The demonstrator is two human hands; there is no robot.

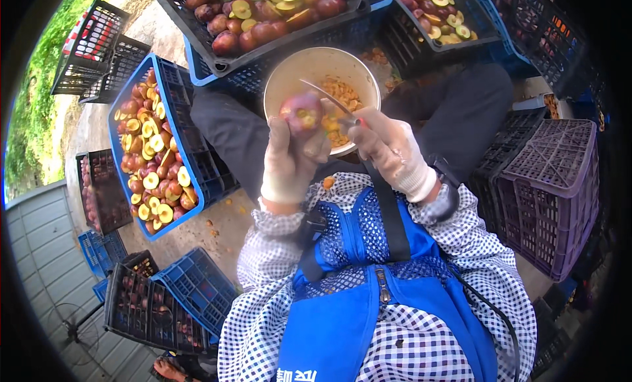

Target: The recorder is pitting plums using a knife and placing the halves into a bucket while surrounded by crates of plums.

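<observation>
Round, smooth reddish-purple plum with a yellowish patch on the side facing the camera, slightly blurred, sits in the left hand, at the fingertips. Slim metal knife with a curved blade and a red spot near the grip is in the right hand; blade slants up and left from that hand, its tip just above the plum; can't tell if it touches. Below and just beyond both hands: round cream bucket, partly filled with small orange-yellow pieces. Further ahead of the left hand, black plastic crate of dark red plums, some cut open showing yellow flesh; ahead of the right hand, second black plastic crate, also whole and cut plums. Left of the left hand, blue plastic crate full of halved plums. Right of the right hand, purple slatted plastic crate, contents unclear. Both hands wear whitish gloves, forearms bent inward. Left fingers curl around the plum, thumb up along its side; right fingers wrap closed on the knife grip, mostly hidden.
</observation>
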